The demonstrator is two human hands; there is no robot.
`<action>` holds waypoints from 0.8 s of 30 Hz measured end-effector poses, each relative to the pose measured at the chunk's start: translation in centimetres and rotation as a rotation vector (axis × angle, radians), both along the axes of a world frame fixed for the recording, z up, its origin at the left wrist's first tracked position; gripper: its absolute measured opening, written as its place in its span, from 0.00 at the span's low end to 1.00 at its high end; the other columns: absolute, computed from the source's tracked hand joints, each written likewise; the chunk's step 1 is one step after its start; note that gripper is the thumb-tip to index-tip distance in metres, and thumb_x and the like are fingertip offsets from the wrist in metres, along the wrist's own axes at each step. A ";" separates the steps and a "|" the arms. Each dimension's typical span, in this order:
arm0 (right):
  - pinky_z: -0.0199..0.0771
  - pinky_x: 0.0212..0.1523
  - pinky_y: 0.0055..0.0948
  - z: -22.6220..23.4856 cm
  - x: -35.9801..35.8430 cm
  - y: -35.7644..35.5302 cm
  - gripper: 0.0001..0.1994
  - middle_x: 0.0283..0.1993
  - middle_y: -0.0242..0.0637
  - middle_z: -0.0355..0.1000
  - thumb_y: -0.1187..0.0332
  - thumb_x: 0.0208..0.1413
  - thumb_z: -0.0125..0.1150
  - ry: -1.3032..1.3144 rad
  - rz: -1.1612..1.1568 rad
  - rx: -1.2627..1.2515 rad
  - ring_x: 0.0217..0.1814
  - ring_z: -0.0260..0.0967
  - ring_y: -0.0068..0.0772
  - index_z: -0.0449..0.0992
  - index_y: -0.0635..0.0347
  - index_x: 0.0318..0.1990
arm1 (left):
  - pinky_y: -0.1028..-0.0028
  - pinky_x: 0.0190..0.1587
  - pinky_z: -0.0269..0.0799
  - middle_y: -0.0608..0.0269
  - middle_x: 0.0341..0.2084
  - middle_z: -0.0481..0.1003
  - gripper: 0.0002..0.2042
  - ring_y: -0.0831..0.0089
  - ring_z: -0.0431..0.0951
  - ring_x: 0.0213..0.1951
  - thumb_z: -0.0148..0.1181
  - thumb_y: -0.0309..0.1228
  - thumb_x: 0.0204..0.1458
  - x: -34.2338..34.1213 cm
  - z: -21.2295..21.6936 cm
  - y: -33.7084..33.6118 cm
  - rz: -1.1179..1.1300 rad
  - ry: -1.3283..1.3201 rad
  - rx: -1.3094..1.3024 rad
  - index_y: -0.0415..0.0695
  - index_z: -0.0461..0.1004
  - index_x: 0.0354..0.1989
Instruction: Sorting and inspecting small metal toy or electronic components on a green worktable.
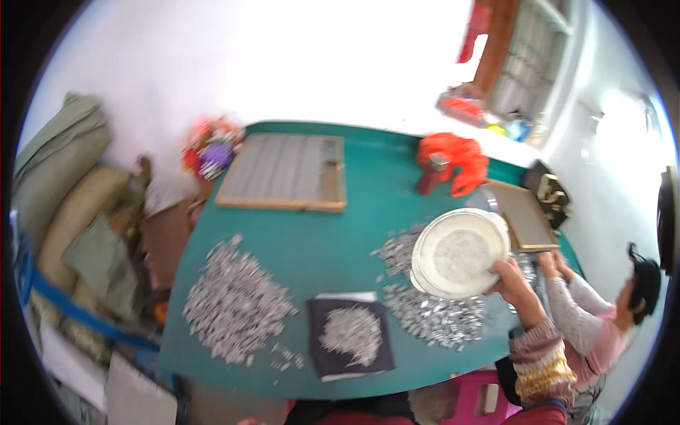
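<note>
My right hand [511, 285] grips the rim of a white round bowl [425, 273], thumb at the edge, and holds it up over the right side of the green table [283, 237]. The bowl's inside is turned toward me, and a greyish patch shows at its bottom. Below and behind it lie small shiny metal pieces [439, 319], partly hidden by the bowl. A pile of pale metal pieces [352, 334] rests on a dark cloth [324, 365] near the front edge. Of my left hand [249, 422] only a sliver shows at the lower edge, its fingers hidden.
A large heap of grey pieces [234, 304] covers the left side. Behind it lies a wood-framed tray [280, 170]. A red plastic bag [460, 159] and a dark red bottle [428, 177] stand at the back. Another person [602, 319] sits at right by a second framed tray [524, 212].
</note>
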State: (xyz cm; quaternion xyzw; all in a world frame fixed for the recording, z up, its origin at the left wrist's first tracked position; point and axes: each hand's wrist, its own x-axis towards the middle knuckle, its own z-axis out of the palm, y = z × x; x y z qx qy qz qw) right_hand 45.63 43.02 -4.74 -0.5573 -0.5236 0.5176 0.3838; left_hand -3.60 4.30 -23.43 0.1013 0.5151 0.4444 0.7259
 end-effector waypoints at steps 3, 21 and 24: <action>0.80 0.20 0.33 -0.2 -7.3 -4.9 0.24 0.39 0.49 0.74 0.71 0.48 0.53 0.117 0.094 -0.044 0.29 0.77 0.40 0.67 0.77 0.52 | 0.70 0.29 0.77 0.51 0.33 0.78 0.09 0.64 0.80 0.30 0.56 0.26 0.58 2.1 4.4 2.3 0.234 0.092 0.104 0.36 0.71 0.45; 0.80 0.39 0.31 -5.5 -31.5 -16.0 0.21 0.44 0.43 0.77 0.74 0.54 0.56 0.144 0.747 -0.081 0.40 0.76 0.31 0.68 0.72 0.56 | 0.72 0.20 0.72 0.58 0.44 0.78 0.19 0.67 0.79 0.31 0.48 0.39 0.65 2.8 0.6 2.1 0.972 0.048 0.054 0.42 0.63 0.60; 0.80 0.30 0.29 -5.6 -33.2 -16.4 0.21 0.40 0.46 0.77 0.72 0.56 0.55 0.159 0.799 -0.299 0.32 0.78 0.30 0.65 0.69 0.58 | 0.69 0.19 0.71 0.58 0.41 0.78 0.26 0.69 0.78 0.25 0.49 0.51 0.61 3.3 1.9 2.3 0.595 0.166 0.122 0.43 0.64 0.59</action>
